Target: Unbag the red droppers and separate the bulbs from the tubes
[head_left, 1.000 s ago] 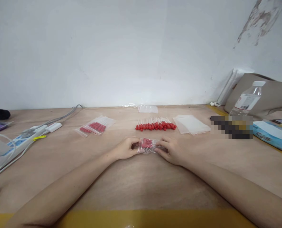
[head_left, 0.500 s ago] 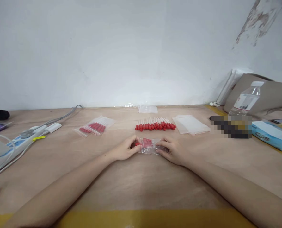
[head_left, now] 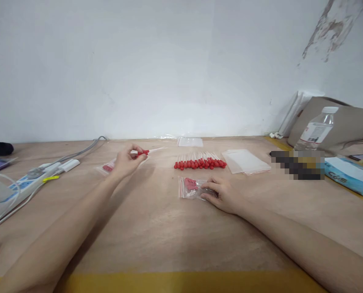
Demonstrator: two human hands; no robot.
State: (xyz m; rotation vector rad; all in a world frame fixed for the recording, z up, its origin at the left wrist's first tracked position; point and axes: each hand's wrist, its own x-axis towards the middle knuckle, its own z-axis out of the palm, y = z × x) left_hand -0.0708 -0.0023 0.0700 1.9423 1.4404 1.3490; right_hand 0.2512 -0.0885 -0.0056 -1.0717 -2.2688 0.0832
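Note:
My left hand [head_left: 131, 159] is raised over the left of the table, its fingers pinched round several red-tipped sticks [head_left: 143, 153]. Their thin pale ends point right. Below it, a clear bag with red tips [head_left: 108, 167] is partly hidden by the hand. At the middle, my right hand [head_left: 219, 192] grips the right end of a clear zip bag [head_left: 196, 193]. Red pieces show in that bag, and its open or sealed state cannot be made out. Just behind lies a row of loose red-tipped sticks [head_left: 200, 163], tips toward me.
Flat clear bags [head_left: 245, 160] lie right of the row, and another bag [head_left: 190, 142] lies by the wall. At left is a power strip [head_left: 25, 185] with cables. A bottle [head_left: 315, 130], a blue pack [head_left: 349, 175] and a blurred dark object [head_left: 297, 165] are at right.
My left hand has moved from the zip bag's left end to the upper left, over the bags there, and now holds red-tipped sticks. My right hand has stayed on the zip bag.

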